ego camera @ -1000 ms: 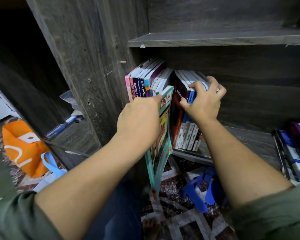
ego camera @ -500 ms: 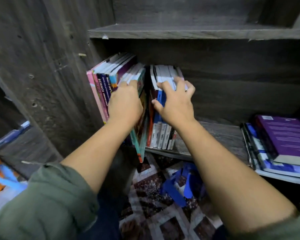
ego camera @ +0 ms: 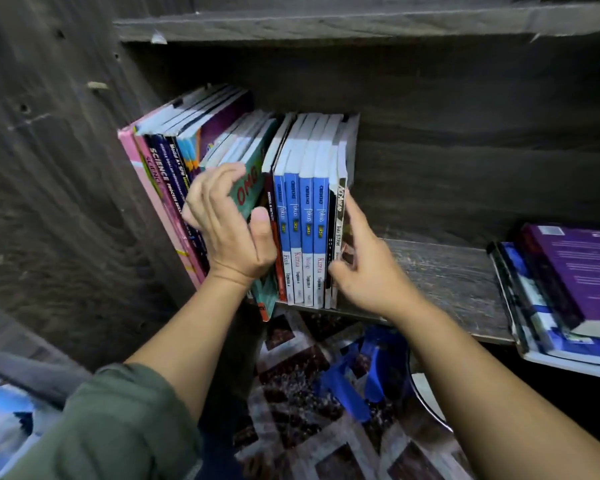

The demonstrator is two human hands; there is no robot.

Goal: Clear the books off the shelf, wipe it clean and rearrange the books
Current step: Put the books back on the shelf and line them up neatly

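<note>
Seemingly rearranging: my left hand [ego camera: 229, 233] grips the teal paperback [ego camera: 253, 174], my flat-fingered right hand [ego camera: 368, 271] braces the blue-spined row [ego camera: 307, 220]; a purple-topped pile [ego camera: 575, 271] lies unsorted.

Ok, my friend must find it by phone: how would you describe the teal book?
On the dark wooden shelf, upright books fill the left end. The teal book sits mid-row, left of four blue spines; it alone juts past the shelf edge.

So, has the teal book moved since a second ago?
Yes. The teal book, gripped by the left hand, has slid deeper into the row: it stuck out well forward of the blue-spined books, now it sticks out only slightly.
</note>
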